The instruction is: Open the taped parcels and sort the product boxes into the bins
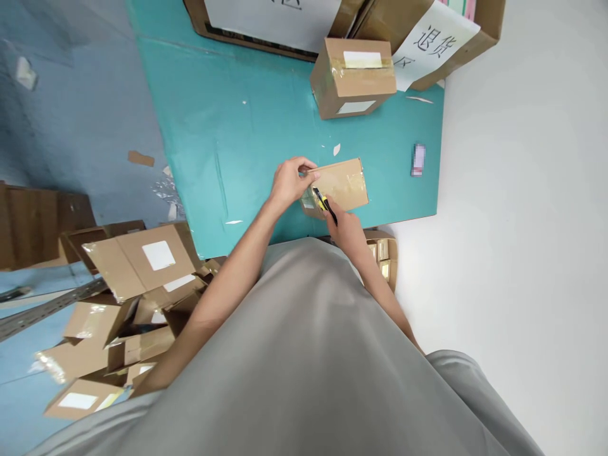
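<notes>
A small cardboard box [344, 180] with clear tape across it lies near the front edge of the teal tabletop [228, 139]. My left hand [291, 180] grips the box at its left end, thumb on the top face and fingers at the far side. In my right hand [346, 227] is a yellow and black box cutter [327, 204], its tip at the taped left end of the box. Whether the blade has entered the tape I cannot make out.
A taped carton [361, 69] stands farther back, before larger boxes with paper signs [434, 41]. A small pale item [418, 158] lies at the right. Opened cartons [142, 259] pile on the floor at left; a white wall [513, 190] bounds the right.
</notes>
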`<state>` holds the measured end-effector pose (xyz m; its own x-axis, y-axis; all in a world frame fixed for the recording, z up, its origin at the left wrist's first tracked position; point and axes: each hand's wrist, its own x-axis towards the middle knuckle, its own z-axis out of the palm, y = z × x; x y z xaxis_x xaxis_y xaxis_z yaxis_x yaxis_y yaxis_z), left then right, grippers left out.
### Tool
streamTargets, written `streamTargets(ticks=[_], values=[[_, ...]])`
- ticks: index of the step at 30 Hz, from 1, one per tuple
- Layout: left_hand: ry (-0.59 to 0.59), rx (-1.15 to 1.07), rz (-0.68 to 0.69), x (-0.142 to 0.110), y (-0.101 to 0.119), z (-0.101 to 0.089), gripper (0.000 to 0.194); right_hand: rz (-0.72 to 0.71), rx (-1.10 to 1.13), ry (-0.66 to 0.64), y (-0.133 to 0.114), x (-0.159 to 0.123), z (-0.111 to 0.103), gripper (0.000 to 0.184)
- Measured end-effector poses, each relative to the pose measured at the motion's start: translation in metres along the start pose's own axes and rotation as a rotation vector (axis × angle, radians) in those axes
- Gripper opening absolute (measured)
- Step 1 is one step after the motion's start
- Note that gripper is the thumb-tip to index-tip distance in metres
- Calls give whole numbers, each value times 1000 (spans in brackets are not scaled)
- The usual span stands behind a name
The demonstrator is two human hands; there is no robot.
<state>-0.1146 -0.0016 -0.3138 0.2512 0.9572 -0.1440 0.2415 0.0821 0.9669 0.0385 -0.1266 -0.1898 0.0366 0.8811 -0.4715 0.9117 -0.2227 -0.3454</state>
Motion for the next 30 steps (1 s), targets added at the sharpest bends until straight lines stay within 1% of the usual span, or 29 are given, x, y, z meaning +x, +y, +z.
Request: streamTargets(ticks=[5,9,11,15,18,20,21,23,25,26,28,30], values=[[15,-14,-3,-2,-1,2,26,59,-120,-29,-6,-20,4,64],[5,-16,-11,-5,-3,3,26,105,-176,-68,-10,-35,8,62],[8,-25,-9,-7,-4,3,26,120,-198,-65,-12,-40,11,62],[40,-39,-9,-12,-5,4,26,69,-210,-43,-11,-57,15,61],[64,-38,-17,-18,-5,4,27,39,-187,-67,-4,-70,7,59],[74,-40,-25,-26,-5,4,34,35,-132,-45,6,-74,-5,57],[73,-42,-27,-31,-5,4,40,39,-95,-8,13,-73,-12,57],[52,-52,-28,-42,-7,3,59,62,-18,110,33,-64,-25,58],[15,-71,-30,-51,-8,2,74,99,49,236,58,-45,-34,61],[-3,-82,-33,-55,-9,1,78,116,77,282,72,-32,-36,63],[-33,-103,-39,-60,-9,-1,80,141,123,324,99,-5,-34,66],[-61,-123,-48,-61,-9,-2,81,133,157,321,121,20,-29,66]])
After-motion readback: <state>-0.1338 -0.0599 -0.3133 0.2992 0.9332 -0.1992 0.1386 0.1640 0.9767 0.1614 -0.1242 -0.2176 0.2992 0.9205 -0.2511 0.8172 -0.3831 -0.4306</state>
